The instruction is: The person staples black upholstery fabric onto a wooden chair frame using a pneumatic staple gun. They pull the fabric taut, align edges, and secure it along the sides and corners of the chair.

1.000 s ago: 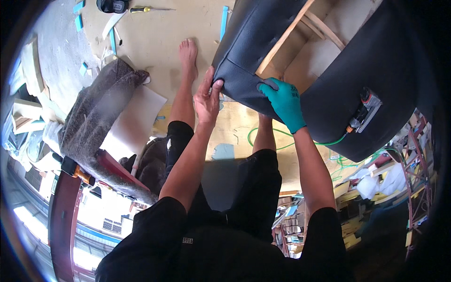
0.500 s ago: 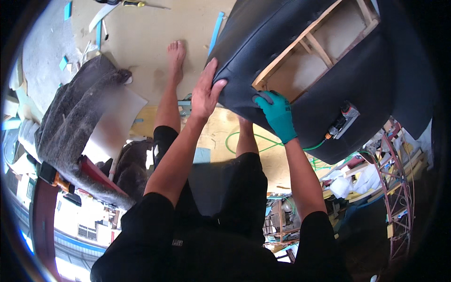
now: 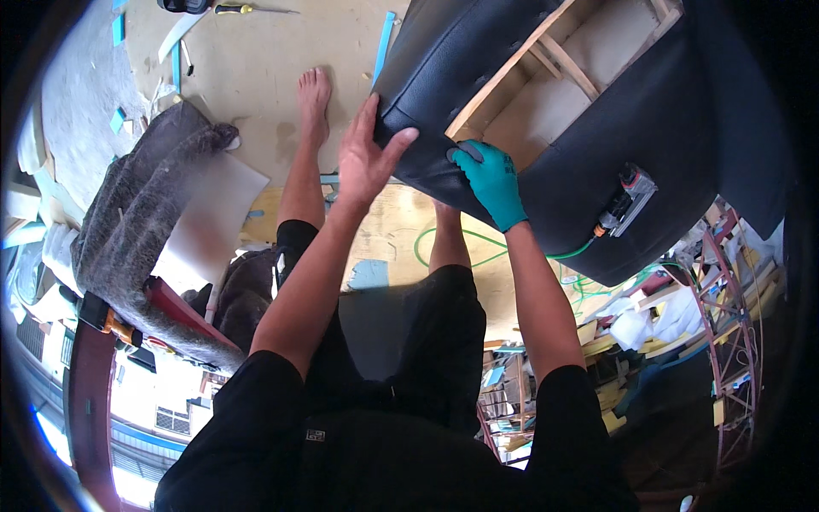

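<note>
A large piece of furniture covered in black leather-like upholstery point(image 3: 461, 81) stands before me, with a pale wooden frame point(image 3: 512, 70) exposed around an opening. My left hand point(image 3: 365, 164), bare, is at its left corner with the thumb spread and the fingers stretched along the edge. In a teal glove, my right hand point(image 3: 490, 181) is closed at the near corner of the opening, its fingertips curled on the black cover just below the wood. To its right, a staple gun point(image 3: 627, 200) lies on the black cover, joined to a green air hose point(image 3: 570, 253).
A yellow-handled screwdriver point(image 3: 235, 9) and blue strips point(image 3: 384, 47) lie on the floor board. At left, a dark grey fuzzy cloth point(image 3: 128, 205) drapes over something, with an orange-black power tool point(image 3: 111, 320) nearby. A metal lattice frame point(image 3: 725, 341) and scraps are at right.
My left hand's thumb has spread away, and the hand has shifted slightly left. My right hand has moved a little left and up along the cover's edge.
</note>
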The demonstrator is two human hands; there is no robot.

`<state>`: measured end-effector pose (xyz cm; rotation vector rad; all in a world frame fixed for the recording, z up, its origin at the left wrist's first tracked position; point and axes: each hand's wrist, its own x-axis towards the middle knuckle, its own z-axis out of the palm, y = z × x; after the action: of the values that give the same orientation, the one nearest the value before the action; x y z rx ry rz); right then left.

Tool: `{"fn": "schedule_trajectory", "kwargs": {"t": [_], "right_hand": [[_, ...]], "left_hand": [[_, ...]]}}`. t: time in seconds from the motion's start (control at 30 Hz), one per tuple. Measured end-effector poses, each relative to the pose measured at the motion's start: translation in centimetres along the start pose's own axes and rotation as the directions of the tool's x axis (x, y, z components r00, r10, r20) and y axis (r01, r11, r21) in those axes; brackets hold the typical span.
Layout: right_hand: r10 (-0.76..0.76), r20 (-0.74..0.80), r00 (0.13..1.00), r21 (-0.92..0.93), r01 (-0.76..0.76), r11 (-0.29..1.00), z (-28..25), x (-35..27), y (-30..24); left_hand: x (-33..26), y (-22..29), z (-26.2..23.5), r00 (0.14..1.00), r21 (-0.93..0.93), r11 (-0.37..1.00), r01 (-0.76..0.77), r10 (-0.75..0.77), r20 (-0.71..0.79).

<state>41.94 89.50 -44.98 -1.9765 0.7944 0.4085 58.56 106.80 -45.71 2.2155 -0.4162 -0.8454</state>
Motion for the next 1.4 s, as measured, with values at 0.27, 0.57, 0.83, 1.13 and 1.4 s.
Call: {"fn": "schedule_trajectory", "kwargs": {"t": [0.27,0.57,0.83,1.13,1.4], "right_hand": [[0.138,0.04,0.99,0.006,-0.139,0.99,-0.1,0.1,-0.3],[0.313,-0.782,0.539,0.154,-0.319,0.935,-11.1,-10.4,5.8],[0.381,-0.784,0.49,0.059,-0.552,0.832,-13.0,-12.4,14.2],[0.673,-0.448,0.589,0.571,-0.39,0.722,-20.2,-17.2,13.4],[0.516,0.068,0.854,0.738,-0.391,0.55,-16.6,-13.0,-1.7]], "left_hand": [[0.7,2.8,1.5,0.98,0.093,0.976,0.199,-0.201,0.015],[-0.7,2.3,2.3,0.968,0.128,0.96,0.248,-0.239,-0.078],[-1.2,3.2,2.8,0.973,0.173,0.959,0.225,-0.211,-0.093],[-1.3,2.9,3.3,0.972,0.184,0.957,0.226,-0.208,-0.113],[-1.4,3.0,3.6,0.972,0.215,0.949,0.229,-0.211,-0.105]]}}
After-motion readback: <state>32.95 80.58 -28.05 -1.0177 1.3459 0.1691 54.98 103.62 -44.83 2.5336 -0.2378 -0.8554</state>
